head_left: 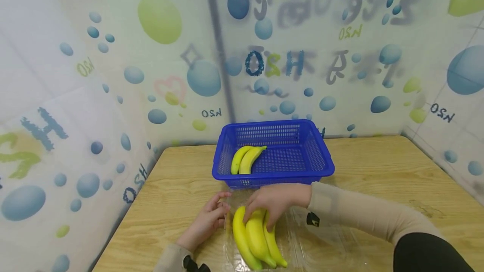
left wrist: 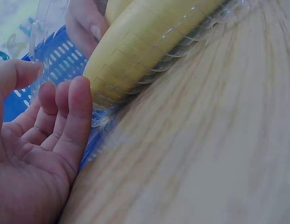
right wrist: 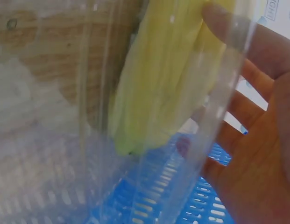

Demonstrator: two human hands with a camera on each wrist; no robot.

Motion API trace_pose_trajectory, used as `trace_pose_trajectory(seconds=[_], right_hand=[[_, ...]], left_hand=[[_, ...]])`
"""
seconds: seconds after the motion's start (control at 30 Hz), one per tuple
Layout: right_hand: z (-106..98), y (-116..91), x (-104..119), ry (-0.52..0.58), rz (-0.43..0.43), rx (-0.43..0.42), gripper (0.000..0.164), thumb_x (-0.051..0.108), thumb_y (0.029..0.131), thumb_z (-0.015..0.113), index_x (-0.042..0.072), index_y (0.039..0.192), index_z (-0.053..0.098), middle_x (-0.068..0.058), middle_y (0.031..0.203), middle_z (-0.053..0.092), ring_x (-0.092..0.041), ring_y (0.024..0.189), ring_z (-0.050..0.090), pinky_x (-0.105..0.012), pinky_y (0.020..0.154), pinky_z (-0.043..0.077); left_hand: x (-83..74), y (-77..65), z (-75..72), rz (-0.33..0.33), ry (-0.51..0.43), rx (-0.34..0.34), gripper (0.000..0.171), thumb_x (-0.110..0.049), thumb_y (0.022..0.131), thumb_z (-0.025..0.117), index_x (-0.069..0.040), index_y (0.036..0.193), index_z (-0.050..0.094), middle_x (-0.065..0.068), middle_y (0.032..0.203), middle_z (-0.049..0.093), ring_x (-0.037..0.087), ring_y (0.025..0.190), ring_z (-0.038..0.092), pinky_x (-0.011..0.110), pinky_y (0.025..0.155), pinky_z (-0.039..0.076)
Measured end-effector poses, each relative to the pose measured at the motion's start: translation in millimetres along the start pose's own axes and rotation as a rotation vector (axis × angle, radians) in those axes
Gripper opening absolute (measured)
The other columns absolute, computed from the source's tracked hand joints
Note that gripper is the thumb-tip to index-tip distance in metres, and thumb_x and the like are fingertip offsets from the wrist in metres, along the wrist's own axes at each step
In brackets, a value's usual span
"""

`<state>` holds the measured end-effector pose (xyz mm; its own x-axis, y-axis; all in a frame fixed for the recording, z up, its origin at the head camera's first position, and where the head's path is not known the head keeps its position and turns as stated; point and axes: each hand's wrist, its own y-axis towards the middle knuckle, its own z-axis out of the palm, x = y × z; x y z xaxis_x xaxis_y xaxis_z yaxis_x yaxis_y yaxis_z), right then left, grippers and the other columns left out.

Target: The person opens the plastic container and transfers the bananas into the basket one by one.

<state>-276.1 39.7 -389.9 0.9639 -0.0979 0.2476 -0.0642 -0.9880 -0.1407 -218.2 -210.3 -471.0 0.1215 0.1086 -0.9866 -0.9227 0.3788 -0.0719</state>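
Three yellow bananas (head_left: pixel 258 240) lie side by side in a clear plastic container (head_left: pixel 229 249) on the table. From above, my right hand (head_left: pixel 279 200) grips the bananas near their upper ends, its thumb and fingers spread around the middle one. In the right wrist view, the container's clear wall partly covers the bananas (right wrist: pixel 159 79) and the fingers. Beside the container's left side is my left hand (head_left: pixel 209 220), fingers relaxed and slightly bent, holding nothing. The left wrist view shows its fingertips (left wrist: pixel 80 95) close to the container's end; whether they touch it I cannot tell.
A blue plastic basket (head_left: pixel 272 176) stands just behind the container, with two bananas (head_left: pixel 247 159) at its left side. The wooden table (head_left: pixel 189 167) meets patterned curtain-like sheets (head_left: pixel 181 108) at the back and sides.
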Motion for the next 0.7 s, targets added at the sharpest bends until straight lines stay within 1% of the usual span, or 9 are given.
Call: trace_pose_trajectory(seconds=[0.1,0.23,0.4,0.57,0.7], right_hand=[[1.3,0.3,2.1,0.021,-0.030,-0.002,0.059,0.025,0.076,0.082,0.024,0.131,0.061,0.008,0.132,0.056,-0.007,0.123,0.047,-0.020,0.102,0.035],[2.7,0.7,4.2,0.003,-0.070,-0.011,0.059,0.022,0.077,0.081,0.023,0.132,0.060,0.006,0.132,0.056,-0.007,0.123,0.047,-0.019,0.103,0.034],[5.6,0.2,5.4,-0.009,-0.081,-0.020,0.058,0.021,0.076,0.081,0.025,0.131,0.060,0.005,0.132,0.056,-0.007,0.123,0.047,-0.021,0.103,0.034],[9.5,1.2,4.6,0.011,-0.106,-0.035,0.056,0.018,0.075,0.081,0.023,0.126,0.061,0.004,0.130,0.055,-0.006,0.122,0.045,-0.018,0.102,0.032],[11.7,2.3,4.0,0.015,-0.105,-0.049,0.054,0.015,0.073,0.082,0.023,0.123,0.061,0.005,0.130,0.054,-0.005,0.122,0.045,-0.016,0.102,0.032]], left_hand=[[-0.3,0.4,-0.2,-0.009,0.005,-0.001,0.048,-0.011,0.097,0.053,0.002,0.138,0.031,0.001,0.090,0.051,0.007,0.073,0.049,0.022,0.064,0.047],[-0.6,0.3,0.0,-0.003,-0.001,-0.006,0.047,-0.011,0.097,0.053,0.001,0.137,0.032,0.001,0.090,0.051,0.007,0.074,0.049,0.022,0.064,0.048],[-0.4,-0.3,0.3,0.016,-0.010,0.005,0.045,-0.010,0.097,0.053,0.002,0.136,0.033,0.001,0.089,0.050,0.007,0.072,0.049,0.022,0.062,0.047],[0.6,-1.1,-0.1,0.028,-0.010,0.033,0.042,-0.010,0.098,0.052,0.000,0.135,0.035,0.001,0.088,0.050,0.006,0.071,0.049,0.021,0.060,0.047],[1.0,-1.2,-0.3,0.034,-0.006,0.040,0.040,-0.010,0.098,0.052,-0.001,0.134,0.036,0.001,0.089,0.050,0.006,0.072,0.048,0.021,0.062,0.047]])
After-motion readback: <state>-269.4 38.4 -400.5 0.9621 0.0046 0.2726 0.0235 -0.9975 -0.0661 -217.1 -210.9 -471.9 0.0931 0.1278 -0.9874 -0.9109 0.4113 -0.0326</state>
